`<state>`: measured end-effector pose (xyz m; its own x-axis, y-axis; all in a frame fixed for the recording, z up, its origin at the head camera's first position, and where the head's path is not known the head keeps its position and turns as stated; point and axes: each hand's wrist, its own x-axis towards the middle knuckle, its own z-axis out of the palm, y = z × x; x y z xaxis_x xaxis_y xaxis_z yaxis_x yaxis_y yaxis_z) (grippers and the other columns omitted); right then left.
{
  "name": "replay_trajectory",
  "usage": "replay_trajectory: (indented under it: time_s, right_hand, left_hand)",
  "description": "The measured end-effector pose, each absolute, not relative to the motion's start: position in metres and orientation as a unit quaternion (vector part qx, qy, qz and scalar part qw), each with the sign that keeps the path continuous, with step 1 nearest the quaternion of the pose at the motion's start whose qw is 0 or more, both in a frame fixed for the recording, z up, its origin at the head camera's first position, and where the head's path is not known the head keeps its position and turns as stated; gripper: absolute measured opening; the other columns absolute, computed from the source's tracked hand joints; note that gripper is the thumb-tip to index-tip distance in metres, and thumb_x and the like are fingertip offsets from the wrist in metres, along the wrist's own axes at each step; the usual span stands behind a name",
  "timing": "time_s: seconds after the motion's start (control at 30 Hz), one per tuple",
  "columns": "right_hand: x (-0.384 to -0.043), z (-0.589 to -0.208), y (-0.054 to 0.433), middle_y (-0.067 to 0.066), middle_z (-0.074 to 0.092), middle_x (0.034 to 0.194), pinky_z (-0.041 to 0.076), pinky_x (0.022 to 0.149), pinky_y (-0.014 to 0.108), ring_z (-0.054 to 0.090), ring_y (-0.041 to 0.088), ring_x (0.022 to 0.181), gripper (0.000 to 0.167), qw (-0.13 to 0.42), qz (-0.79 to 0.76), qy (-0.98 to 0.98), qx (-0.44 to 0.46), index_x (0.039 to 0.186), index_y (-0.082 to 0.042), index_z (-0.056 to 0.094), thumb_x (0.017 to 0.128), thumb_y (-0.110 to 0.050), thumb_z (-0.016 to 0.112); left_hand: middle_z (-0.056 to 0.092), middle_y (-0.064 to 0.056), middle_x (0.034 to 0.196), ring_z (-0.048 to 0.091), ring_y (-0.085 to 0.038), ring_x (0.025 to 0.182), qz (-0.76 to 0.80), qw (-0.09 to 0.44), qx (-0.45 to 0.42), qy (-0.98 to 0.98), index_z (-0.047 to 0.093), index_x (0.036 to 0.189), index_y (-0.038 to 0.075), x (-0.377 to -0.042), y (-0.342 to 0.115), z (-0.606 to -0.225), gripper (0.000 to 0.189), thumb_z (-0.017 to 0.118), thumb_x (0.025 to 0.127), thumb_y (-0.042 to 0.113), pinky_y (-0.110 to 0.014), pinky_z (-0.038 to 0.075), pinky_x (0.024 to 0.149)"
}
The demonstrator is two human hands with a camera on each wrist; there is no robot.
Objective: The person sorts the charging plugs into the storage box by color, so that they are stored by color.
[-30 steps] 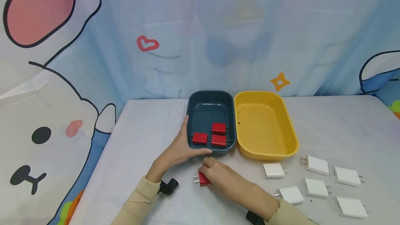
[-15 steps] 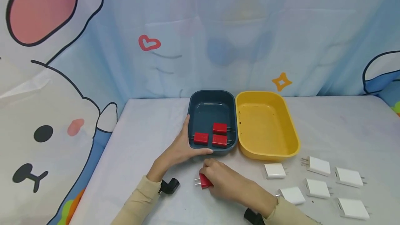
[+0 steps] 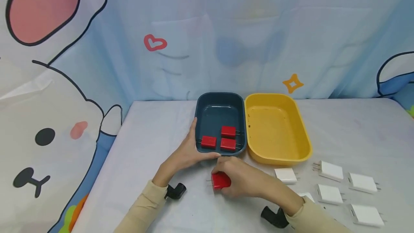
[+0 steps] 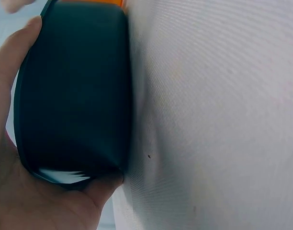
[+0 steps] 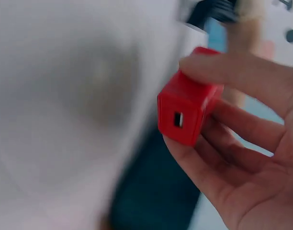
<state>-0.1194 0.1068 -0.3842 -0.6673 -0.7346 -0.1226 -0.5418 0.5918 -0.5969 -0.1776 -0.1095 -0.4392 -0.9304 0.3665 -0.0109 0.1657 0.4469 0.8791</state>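
Observation:
My right hand point(image 3: 242, 178) pinches a red USB charger point(image 3: 221, 181) just in front of the dark blue bin point(image 3: 213, 116). The charger's prongs point left in the head view. In the right wrist view the USB port of the red charger point(image 5: 182, 115) faces the camera, with the thumb and fingers around its sides. My left hand point(image 3: 185, 154) grips the bin's near left corner, thumb along the near side and fingers along the left side. Inside the bin lie 3 red chargers point(image 3: 228, 144). In the left wrist view the bin's outer wall point(image 4: 77, 91) fills the space between thumb and fingers.
Right beside the blue bin stands a yellow bin point(image 3: 276, 132) with no chargers in it. Several white chargers point(image 3: 330, 194) lie on the white-covered table point(image 3: 155, 128) at the right, one partly hidden by my right forearm. A printed curtain point(image 3: 207, 39) hangs behind.
My right hand has lifted the red charger off the table and moved it a little right, closer to the blue bin. The left hand stays on the bin. The head view has shifted slightly.

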Motion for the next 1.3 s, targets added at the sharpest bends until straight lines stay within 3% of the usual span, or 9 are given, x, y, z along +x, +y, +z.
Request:
replay_trajectory:
  time_s: [0.2,0.5,0.8,1.3]
  right_hand:
    - [-0.146,-0.347,0.120,0.000,0.070,0.105,0.060,0.080,0.029,0.060,0.014,0.093,0.038,0.128,-0.273,0.880,-0.368,0.116,-0.006,0.077,0.081,-0.010,0.091]
    - [-0.208,-0.328,0.120,0.013,0.071,0.104,0.062,0.082,0.037,0.067,0.026,0.091,0.040,0.060,-0.304,0.896,-0.318,0.119,0.007,0.073,0.084,-0.005,0.087]
    - [-0.239,-0.347,0.095,0.019,0.073,0.114,0.061,0.090,0.040,0.069,0.033,0.103,0.043,0.081,-0.326,0.907,-0.256,0.125,0.007,0.070,0.087,-0.005,0.085]
    - [-0.253,-0.386,0.080,0.020,0.074,0.115,0.060,0.093,0.040,0.067,0.031,0.102,0.043,0.104,-0.289,0.930,-0.205,0.124,0.007,0.070,0.087,-0.008,0.085]
  left_hand:
    - [0.015,-0.011,0.173,0.022,-0.034,0.156,0.491,0.109,0.134,0.854,-0.006,0.168,0.016,-0.178,-0.113,-0.436,0.129,0.087,0.082,0.038,-0.063,0.033,0.119]
    - [0.013,0.000,0.174,0.018,-0.024,0.157,0.516,0.120,0.151,0.835,-0.009,0.168,0.018,-0.180,-0.112,-0.437,0.128,0.087,0.084,0.032,-0.059,0.027,0.123]
    - [0.017,-0.002,0.173,0.020,-0.023,0.157,0.520,0.136,0.148,0.830,-0.010,0.168,0.018,-0.177,-0.109,-0.439,0.128,0.087,0.086,0.032,-0.059,0.028,0.123]
    - [0.022,0.000,0.172,0.024,-0.025,0.156,0.523,0.122,0.148,0.831,-0.009,0.168,0.017,-0.177,-0.106,-0.438,0.129,0.088,0.084,0.032,-0.056,0.030,0.122]
